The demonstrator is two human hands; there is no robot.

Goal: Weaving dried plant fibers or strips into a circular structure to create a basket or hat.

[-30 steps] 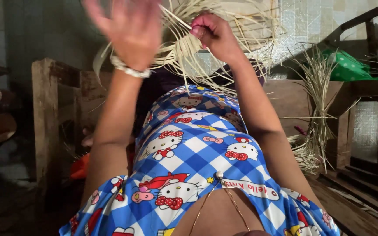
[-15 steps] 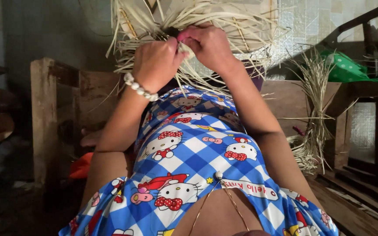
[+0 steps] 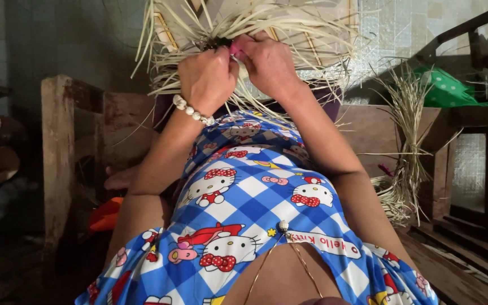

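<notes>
Straw weaving held up close between two hands

Straw weaving (image 3: 255, 28) sits at the top of the head view, raised above the person's lap, its loose pale strands fanning out sideways and hanging down over both wrists. It seems to be held that high and that near so the small spot being worked stays right under the eyes.

The left hand (image 3: 207, 76), with a white bead bracelet (image 3: 190, 110) at the wrist, is curled tight, its fingers closed on a cluster of strands at the dark knot in the middle. The right hand (image 3: 266, 62) presses in beside it, touching it, fingers pinched shut on strands at the same spot; something small and pink shows between the two hands, too hidden to make out. Both grips meet at one point, which looks like a way to keep the strands taut while they cross.

Below, a blue checked dress (image 3: 255, 203) with cartoon prints covers the lap. To the right, a bundle of loose straw (image 3: 405, 141) leans against wooden furniture (image 3: 470, 186), near enough to reach. A rough wooden post (image 3: 57, 169) stands on the left.
</notes>
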